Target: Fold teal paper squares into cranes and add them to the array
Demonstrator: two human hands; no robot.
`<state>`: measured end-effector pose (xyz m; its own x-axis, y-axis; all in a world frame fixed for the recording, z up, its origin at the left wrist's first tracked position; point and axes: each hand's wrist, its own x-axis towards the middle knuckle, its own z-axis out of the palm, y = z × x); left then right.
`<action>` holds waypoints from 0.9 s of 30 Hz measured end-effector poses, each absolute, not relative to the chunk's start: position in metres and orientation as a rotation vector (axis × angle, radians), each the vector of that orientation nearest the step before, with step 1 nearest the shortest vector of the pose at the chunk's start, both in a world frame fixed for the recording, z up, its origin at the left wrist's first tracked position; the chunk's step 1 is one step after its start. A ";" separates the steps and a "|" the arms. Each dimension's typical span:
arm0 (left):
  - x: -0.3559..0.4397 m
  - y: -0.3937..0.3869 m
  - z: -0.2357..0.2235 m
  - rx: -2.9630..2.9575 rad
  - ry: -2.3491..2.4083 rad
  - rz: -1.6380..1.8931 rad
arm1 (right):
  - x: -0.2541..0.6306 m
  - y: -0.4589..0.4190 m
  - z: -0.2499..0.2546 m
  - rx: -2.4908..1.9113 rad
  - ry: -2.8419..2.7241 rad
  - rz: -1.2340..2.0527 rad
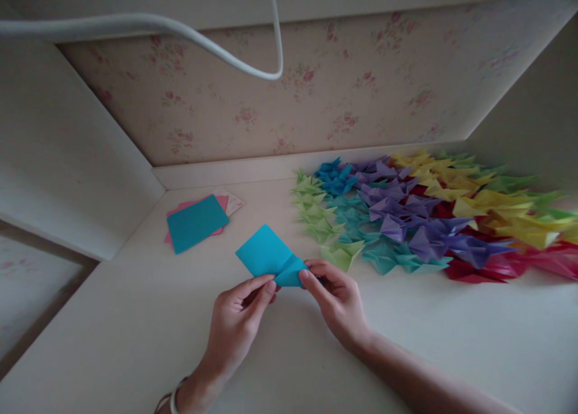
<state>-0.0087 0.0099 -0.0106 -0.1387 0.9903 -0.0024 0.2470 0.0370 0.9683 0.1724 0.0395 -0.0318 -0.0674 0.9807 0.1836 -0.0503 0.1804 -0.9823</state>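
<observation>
Both hands work on a bright blue sheet of origami paper [265,250], held over the middle of the bench [149,342], in front of its back edge. The left hand [237,318] has its fingers [266,290] pinched together on the paper's lower edge, thumb uppermost. The right hand [341,305] clamps the paper's right end, its thumb pressed on the folded part and its other fingers partly hidden behind. The paper is partly folded: a broad flat flap points up and left, toward the bench's back left corner, while a smaller creased portion lies between the two hands. Whether the paper touches the bench cannot be told.

Near the back left corner lies a small pile: a teal paper square [197,223] on top, pink paper [222,202] showing from under it, and a white printed card [234,203] jutting out at the right. From behind the hands toward the back right corner spread rows of pointed origami figures, packed close and overlapping: light green ones [311,203], blue ones [336,178], teal ones [383,254], purple ones [428,239], yellow ones [497,206] and red ones [478,272]. The nearest light green figure sits just beyond the right hand. A bracelet [173,397] circles the left wrist. Above the bench, a white cord [226,56] curves before floral wallpaper [343,101].
</observation>
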 end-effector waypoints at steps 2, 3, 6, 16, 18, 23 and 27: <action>-0.008 0.011 -0.012 1.203 1.492 1.194 | 0.172 0.039 -0.032 -1.024 -1.289 1.177; -0.007 0.011 -0.013 1.152 1.478 1.207 | 0.171 0.039 -0.032 -1.036 -1.271 1.187; -0.006 0.011 -0.014 1.039 1.431 1.221 | 0.170 0.040 -0.030 -1.063 -1.200 1.218; -0.007 0.011 -0.016 0.970 1.319 1.167 | 0.170 0.042 -0.029 -1.133 -1.104 1.258; -0.007 0.011 -0.015 0.982 1.333 1.169 | 0.169 0.043 -0.029 -1.136 -1.104 1.252; -0.005 0.013 -0.013 0.941 1.356 1.184 | 0.168 0.041 -0.032 -1.130 -1.126 1.217; -0.005 0.015 -0.013 0.925 1.358 1.191 | 0.168 0.037 -0.031 -1.106 -1.190 1.187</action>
